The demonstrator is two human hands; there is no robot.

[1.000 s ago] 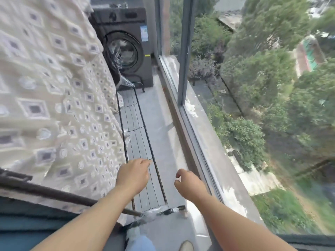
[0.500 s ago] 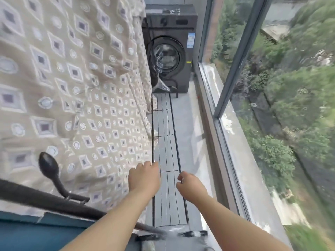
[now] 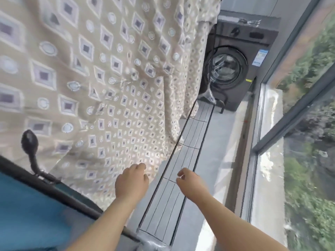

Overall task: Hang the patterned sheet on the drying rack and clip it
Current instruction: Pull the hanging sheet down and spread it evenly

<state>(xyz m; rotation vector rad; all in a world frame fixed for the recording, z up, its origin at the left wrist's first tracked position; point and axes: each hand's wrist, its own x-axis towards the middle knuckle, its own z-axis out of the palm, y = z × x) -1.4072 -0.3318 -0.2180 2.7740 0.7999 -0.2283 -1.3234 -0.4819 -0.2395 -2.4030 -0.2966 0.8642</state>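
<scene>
The beige patterned sheet [image 3: 101,84] with grey diamonds and circles hangs across the left and middle of the view, draped over the drying rack. The rack's lower wire wing [image 3: 183,171] with thin black bars stretches away beside the sheet's hem. My left hand [image 3: 131,182] hovers at the sheet's lower edge, fingers loosely curled, and I cannot tell whether it touches the cloth. My right hand [image 3: 190,181] hangs over the wire wing with loosely curled fingers and holds nothing. No clip is visible.
A dark washing machine [image 3: 237,69] stands at the far end of the narrow balcony. A black bar [image 3: 59,194] with a knobbed lever [image 3: 30,144] crosses the lower left over a blue surface [image 3: 27,214]. Large windows [image 3: 297,109] run along the right, with trees outside.
The view has swung left and up, so the sheet fills more of the frame. Both hands stay low and close together, the left one nearer the sheet's hem.
</scene>
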